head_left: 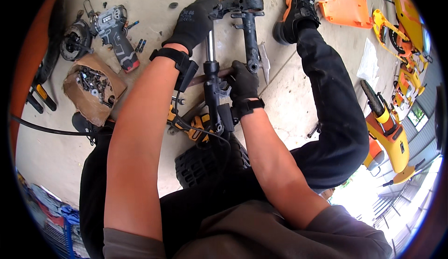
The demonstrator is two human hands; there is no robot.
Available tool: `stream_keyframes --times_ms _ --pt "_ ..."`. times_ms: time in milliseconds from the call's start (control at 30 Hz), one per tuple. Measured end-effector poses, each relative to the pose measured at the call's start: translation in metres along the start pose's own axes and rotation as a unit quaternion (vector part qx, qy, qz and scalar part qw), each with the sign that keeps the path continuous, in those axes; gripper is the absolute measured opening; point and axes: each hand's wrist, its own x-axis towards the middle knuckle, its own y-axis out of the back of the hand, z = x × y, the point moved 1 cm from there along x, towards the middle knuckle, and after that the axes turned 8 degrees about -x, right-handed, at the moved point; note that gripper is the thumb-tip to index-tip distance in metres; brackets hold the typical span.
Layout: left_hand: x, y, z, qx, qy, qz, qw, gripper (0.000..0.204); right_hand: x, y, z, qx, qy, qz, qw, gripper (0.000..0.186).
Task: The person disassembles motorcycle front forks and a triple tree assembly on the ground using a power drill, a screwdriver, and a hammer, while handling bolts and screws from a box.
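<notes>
A black suspension fork with silver tubes stretches away from me between my legs. My left hand, in a black glove, is closed around the fork beside its upper clamp. My right hand, also gloved, is closed at the end of a dull brownish bar that crosses the fork's left leg; the bar's kind is unclear and its gripped end is hidden. The fork's right leg ends just above this hand. Below, a yellow and black power tool lies partly hidden behind the fork.
At left are a grey cordless driver, a small wheel and a torn cardboard box of screws. A black treaded tyre sits near my lap. An orange panel lies beyond my right shoe; yellow scooters stand right.
</notes>
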Motion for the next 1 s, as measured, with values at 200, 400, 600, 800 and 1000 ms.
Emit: stream_keyframes --times_ms 200,400,600,800,1000 --pt "0.001 -0.002 0.005 -0.029 0.018 -0.009 0.999 0.023 0.010 0.021 -0.003 -0.025 0.043 0.015 0.999 0.016" --pt "0.002 0.001 0.005 -0.057 0.018 0.000 0.998 0.020 -0.011 0.017 -0.018 -0.004 0.088 0.043 0.995 0.026" --pt "-0.005 0.002 0.002 -0.052 0.038 0.013 0.998 0.018 -0.030 0.018 -0.038 -0.023 0.093 0.050 0.994 0.028" --pt "-0.014 0.003 0.002 -0.042 0.049 0.012 0.998 0.016 -0.021 0.038 -0.026 0.009 0.121 0.055 0.991 0.025" --pt "-0.012 -0.005 0.003 -0.058 0.034 0.013 0.998 0.025 -0.017 0.049 -0.049 -0.075 0.212 0.103 0.969 0.017"
